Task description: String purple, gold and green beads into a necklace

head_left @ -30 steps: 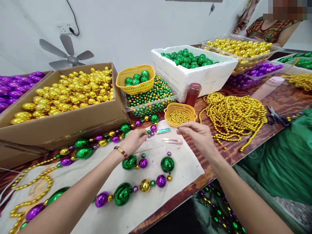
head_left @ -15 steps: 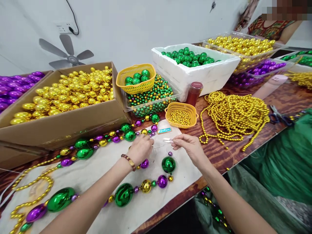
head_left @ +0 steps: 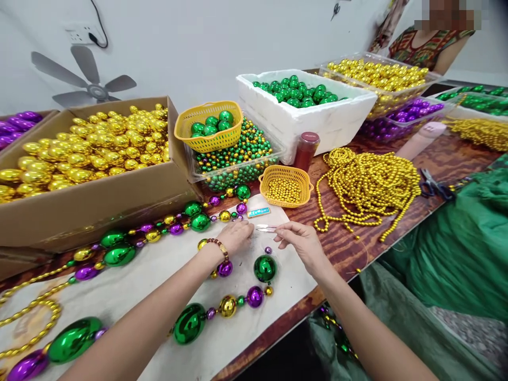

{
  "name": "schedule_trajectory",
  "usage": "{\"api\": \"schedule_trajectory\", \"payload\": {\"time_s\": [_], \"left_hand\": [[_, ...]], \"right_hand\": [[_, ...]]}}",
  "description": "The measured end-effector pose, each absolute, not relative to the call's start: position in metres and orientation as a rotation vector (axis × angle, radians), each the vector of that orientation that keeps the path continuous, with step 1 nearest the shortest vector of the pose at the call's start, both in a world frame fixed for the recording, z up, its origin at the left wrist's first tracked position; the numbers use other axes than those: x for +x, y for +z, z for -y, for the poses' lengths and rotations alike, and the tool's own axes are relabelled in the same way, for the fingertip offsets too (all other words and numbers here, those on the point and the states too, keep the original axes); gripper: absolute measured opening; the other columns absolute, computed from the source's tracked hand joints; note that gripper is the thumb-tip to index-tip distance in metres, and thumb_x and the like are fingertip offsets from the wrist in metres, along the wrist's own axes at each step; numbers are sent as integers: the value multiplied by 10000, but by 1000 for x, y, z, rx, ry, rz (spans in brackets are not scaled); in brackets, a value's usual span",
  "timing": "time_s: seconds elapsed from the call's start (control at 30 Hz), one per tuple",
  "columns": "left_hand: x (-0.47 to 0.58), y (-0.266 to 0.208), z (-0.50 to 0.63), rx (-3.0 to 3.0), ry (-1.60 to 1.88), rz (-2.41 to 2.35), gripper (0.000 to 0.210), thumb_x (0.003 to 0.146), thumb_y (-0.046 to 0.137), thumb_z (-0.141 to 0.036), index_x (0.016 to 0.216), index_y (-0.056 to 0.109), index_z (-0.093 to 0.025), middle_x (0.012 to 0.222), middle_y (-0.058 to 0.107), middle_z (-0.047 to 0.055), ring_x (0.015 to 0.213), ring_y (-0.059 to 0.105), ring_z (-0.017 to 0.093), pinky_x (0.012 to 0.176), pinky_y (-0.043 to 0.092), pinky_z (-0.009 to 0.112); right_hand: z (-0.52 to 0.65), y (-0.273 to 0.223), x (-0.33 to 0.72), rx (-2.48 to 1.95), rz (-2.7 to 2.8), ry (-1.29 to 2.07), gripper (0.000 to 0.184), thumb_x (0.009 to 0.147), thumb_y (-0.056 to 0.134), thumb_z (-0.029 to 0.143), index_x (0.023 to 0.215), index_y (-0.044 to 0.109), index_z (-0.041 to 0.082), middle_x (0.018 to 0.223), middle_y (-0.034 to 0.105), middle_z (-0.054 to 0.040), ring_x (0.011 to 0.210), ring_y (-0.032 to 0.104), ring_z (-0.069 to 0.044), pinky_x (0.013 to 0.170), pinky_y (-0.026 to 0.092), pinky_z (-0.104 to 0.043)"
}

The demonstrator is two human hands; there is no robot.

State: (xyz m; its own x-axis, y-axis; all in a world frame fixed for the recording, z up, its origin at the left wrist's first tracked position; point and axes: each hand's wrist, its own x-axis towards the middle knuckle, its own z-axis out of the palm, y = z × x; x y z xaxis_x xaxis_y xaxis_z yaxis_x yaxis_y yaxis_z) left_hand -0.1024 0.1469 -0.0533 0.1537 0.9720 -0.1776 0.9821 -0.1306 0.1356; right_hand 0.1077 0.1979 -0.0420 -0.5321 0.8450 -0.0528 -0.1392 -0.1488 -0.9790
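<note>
My right hand (head_left: pixel 299 243) is closed around small thread snips (head_left: pixel 265 228), their two pointed blades turned left toward my other hand. My left hand (head_left: pixel 237 237), with a beaded bracelet (head_left: pixel 220 247) at its wrist, has its fingers pinched together close to the blade tips; what they hold is hidden. Below both hands, a string of shiny beads curves over the white cloth (head_left: pixel 238 365), including a big green bead (head_left: pixel 265 268), a purple bead (head_left: pixel 254 296) and a gold bead (head_left: pixel 228 306). A tiny purple bead (head_left: pixel 268 250) lies near its upper end.
Behind are a cardboard box (head_left: pixel 99 198) of gold beads, a yellow basket (head_left: pixel 208 142) of green ones, a small orange basket (head_left: pixel 286 202) and a white foam box (head_left: pixel 317 129). Gold bead strands (head_left: pixel 365 185) and scissors (head_left: pixel 434 185) lie right. Another person (head_left: pixel 432 47) is at the back right.
The whole view has shifted, so things appear farther left. My left hand has turned and come closer to the snips; a thin needle-like piece seen beside its fingers earlier no longer shows.
</note>
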Motion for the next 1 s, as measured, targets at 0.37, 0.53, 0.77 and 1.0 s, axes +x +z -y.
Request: {"api": "schedule_trajectory", "payload": {"time_s": [0.37, 0.53, 0.77, 1.0], "left_hand": [[-103, -54, -144, 2241, 150, -1924, 142, 792, 487, -86, 820, 597, -170, 821, 634, 76, 814, 587, 223, 742, 437, 338], [-104, -28, -144, 2188, 486, -1963, 158, 877, 426, -127, 921, 568, -182, 895, 629, 61, 835, 576, 193, 746, 442, 313], [-98, 14, -123, 1254, 1437, -1663, 183, 855, 585, -298, 971, 626, -163, 843, 652, 38, 740, 594, 153, 684, 490, 282], [-73, 35, -83, 729, 1566, -1321, 326, 771, 723, -295, 1060, 679, -151, 819, 641, 41, 645, 583, 125, 556, 511, 253]], "right_hand": [[-254, 128, 64, -355, 1512, 1384, 46, 846, 642, 195, 823, 681, 200, 695, 689, 39, 586, 636, -78, 565, 537, -184], [-254, 190, 48, -180, 1516, 1349, 103, 909, 578, 161, 830, 623, 208, 674, 672, 64, 637, 685, -92, 614, 573, -200], [-226, 121, 57, -413, 1473, 1634, 67, 841, 652, 210, 791, 662, 167, 703, 713, -1, 659, 707, -131, 686, 594, -263], [-178, 35, 69, -571, 1392, 1837, 135, 856, 648, 276, 787, 676, 164, 688, 684, -3, 562, 633, -109, 587, 524, -231]]}}
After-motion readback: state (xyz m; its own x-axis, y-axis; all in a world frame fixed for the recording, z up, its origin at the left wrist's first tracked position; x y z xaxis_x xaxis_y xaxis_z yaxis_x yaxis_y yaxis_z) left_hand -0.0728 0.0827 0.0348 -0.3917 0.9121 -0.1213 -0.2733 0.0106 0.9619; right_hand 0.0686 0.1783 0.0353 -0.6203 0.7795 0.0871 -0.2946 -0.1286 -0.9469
